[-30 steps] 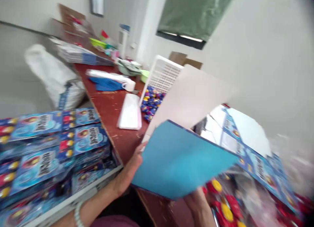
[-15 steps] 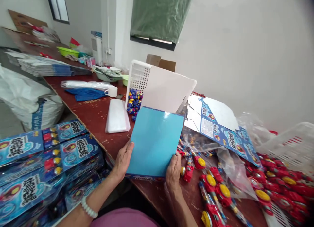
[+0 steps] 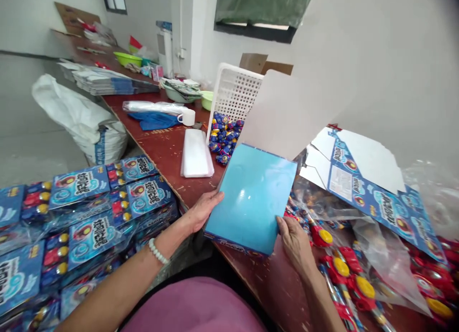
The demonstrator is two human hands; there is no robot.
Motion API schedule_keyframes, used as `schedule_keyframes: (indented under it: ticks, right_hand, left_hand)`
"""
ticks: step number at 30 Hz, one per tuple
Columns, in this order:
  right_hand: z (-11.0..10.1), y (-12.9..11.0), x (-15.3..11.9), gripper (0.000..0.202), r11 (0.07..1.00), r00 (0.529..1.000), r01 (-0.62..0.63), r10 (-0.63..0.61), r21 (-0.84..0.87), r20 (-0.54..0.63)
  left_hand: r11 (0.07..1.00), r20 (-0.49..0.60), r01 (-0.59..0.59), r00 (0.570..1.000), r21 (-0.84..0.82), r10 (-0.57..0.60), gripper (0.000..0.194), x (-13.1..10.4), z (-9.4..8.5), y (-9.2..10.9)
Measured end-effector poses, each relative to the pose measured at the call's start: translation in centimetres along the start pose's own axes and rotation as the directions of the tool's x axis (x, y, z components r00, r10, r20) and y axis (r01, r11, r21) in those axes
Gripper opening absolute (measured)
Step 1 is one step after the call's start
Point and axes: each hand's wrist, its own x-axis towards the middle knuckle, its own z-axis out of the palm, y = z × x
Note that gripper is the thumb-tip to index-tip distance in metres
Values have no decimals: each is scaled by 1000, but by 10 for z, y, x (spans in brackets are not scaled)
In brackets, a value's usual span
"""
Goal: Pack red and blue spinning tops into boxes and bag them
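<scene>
A light-blue cardboard box (image 3: 253, 198) rests between my hands at the table's front edge, its inside facing up. A plain white flap (image 3: 287, 112) stands raised at its far side. My left hand (image 3: 206, 208) grips the box's left edge, fingers along the side. At the right edge, my right hand (image 3: 294, 238) holds on with its thumb near the rim; its other fingers are partly hidden. Right of the box lie red and yellow toys (image 3: 339, 270) on the table. Behind its left corner, small blue toys (image 3: 225, 133) sit in a tipped white basket (image 3: 238, 93).
Packed blue boxes (image 3: 84, 188) in clear wrap are stacked at the left. Clear plastic bags (image 3: 196, 152) lie by a white mug (image 3: 187, 117). Flat printed cardboard sheets (image 3: 380, 203) cover the right side. A white sack (image 3: 79, 116) stands on the floor beyond the table.
The view has turned left, so the scene shifts right. The box has tilted and rotated slightly in my hands, and my right hand has moved farther up its right edge.
</scene>
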Motion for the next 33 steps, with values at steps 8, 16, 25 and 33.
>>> schedule_keyframes:
  ticks: [8,16,25,33]
  right_hand:
    - [-18,-29,32,53,938,993,-20,-22,346,117]
    - [-2,-26,-3,45,628,975,-211,76,749,210]
    - [19,-6,-54,50,527,993,-103,5,844,118]
    - [20,-2,-53,49,556,994,-52,-53,830,98]
  left_hand:
    - [1000,-26,-2,1000,-15,1,57,1,-2,-4]
    - [986,-218,-163,964,-29,153,58,6,4,-14]
    - [949,-384,-313,880,-25,280,44,-14,0,-19]
    - [899,-462,-408,836,-162,296,32,-22,6,-22]
